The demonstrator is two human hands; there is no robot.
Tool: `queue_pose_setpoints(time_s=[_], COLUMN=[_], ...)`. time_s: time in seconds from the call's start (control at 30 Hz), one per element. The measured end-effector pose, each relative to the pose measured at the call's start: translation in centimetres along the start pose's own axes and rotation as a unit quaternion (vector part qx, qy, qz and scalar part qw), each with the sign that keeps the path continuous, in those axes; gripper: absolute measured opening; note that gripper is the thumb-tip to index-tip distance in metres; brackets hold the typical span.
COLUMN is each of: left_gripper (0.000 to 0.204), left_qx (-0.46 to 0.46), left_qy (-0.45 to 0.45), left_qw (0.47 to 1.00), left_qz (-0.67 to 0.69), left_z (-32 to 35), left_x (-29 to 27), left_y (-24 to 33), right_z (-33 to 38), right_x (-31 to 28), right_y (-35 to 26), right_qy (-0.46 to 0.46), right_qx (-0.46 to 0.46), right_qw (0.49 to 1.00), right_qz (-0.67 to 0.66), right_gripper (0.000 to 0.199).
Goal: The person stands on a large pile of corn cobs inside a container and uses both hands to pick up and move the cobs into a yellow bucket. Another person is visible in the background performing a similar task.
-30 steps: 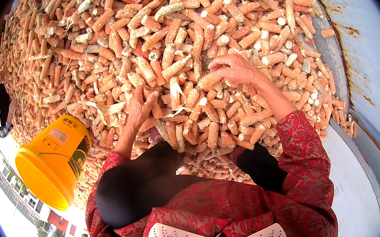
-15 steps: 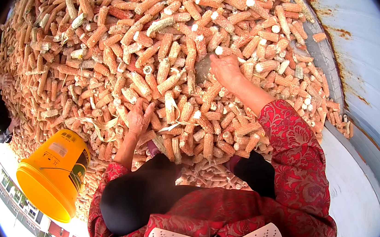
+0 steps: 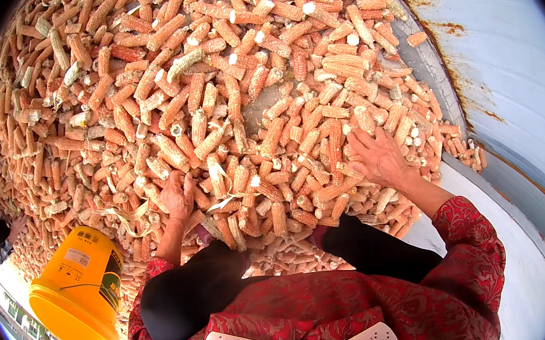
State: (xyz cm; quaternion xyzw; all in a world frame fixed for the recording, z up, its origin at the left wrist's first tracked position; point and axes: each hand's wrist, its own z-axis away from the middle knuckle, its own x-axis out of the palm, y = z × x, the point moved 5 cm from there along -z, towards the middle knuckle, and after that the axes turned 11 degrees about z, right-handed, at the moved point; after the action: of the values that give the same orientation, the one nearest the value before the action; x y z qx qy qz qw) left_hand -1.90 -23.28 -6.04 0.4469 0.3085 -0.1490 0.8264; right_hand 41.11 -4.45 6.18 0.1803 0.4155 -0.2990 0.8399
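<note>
Head view: we see cobs (image 3: 271, 137) heaped on the surface (image 3: 262, 110), our right hand (image 3: 381, 160) spread-fingered on them toward its right edge, our left hand (image 3: 178, 197) curled, its hold unclear; we judge hand-picking underway, the next move needing closed fingers.

I see a broad, jumbled heap of rough, orange-tan, cylindrical corncobs (image 3: 171, 151), a few redder or greyish, many showing white ends, lying at every angle, overlapping one another, some nearly upright.
</note>
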Motion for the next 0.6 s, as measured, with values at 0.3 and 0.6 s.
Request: queue_pose_setpoints(time_s=[0.3,0.6], left_gripper=[0.032,0.029], left_qx=[0.029,0.048], left_qy=[0.018,0.004], left_qw=[0.994,0.985], left_qz=[-0.101,-0.165], left_z=[-0.7,-1.8], left_x=[1.5,2.6], left_y=[-0.7,-0.1], right_z=[1.4,-3.4], right_x=[3.6,4.1], right_y=[-0.8,2.0], right_qy=[0.158,0.219], right_qx=[-0.059,-0.063], right_qw=[0.985,0.973], right_qz=[-0.038,-0.043], right_gripper=[0.06,0.048])
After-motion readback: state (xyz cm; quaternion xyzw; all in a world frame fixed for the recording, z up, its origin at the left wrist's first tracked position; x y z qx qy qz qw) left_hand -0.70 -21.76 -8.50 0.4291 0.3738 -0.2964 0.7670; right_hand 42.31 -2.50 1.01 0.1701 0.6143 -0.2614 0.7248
